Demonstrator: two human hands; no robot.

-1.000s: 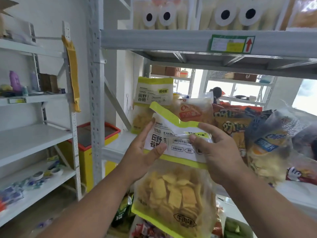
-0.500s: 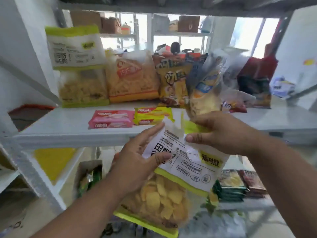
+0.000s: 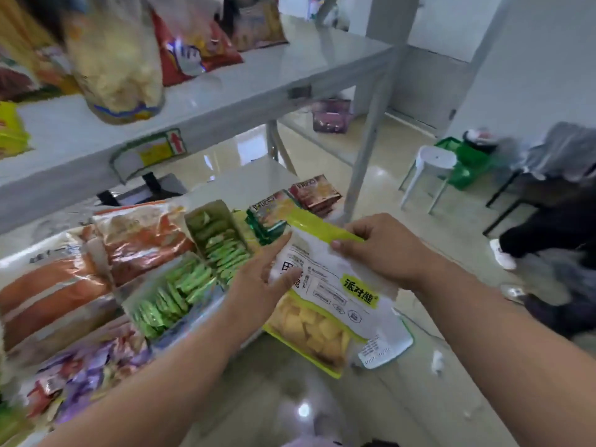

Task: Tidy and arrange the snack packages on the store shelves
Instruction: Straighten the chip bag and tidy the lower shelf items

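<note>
At the far left of the lower shelf (image 3: pixel 254 179) lie orange-and-white snack bags (image 3: pixel 54 285), with a jumble of purple-wrapped packets (image 3: pixel 93 366) just below them toward the near edge. Next along, open boxes of green-wrapped biscuits (image 3: pixel 190 279) sit side by side, and beyond them stand a green-edged stack of packets (image 3: pixel 269 211) and a dark red stack (image 3: pixel 314 191) near the shelf's right end. Above, the upper shelf (image 3: pixel 258 82) carries a pale bag of puffed snacks (image 3: pixel 119 59) tilted over its front edge, a red bag (image 3: pixel 190 50) behind it, and a yellow packet (image 3: pixel 11 130) at the far left; a price tag (image 3: pixel 148 153) hangs on its front rail. In the middle, the left hand (image 3: pixel 261 282) rests against the left side of the chips bag (image 3: pixel 332 295), fingers mostly straight and spread, thumb lying on the white label. The bag, white and lime green with a clear window of yellow chips, is held in the air just to the right of the lower shelf, above the glossy floor. The right hand (image 3: pixel 383 250) pinches the bag's green top edge between thumb and curled fingers. Farther right stand a white stool (image 3: pixel 432 169) and a green basket (image 3: pixel 467 166), and a person's dark trouser leg and white shoe (image 3: pixel 503 256) show at the edge, blurred.
</note>
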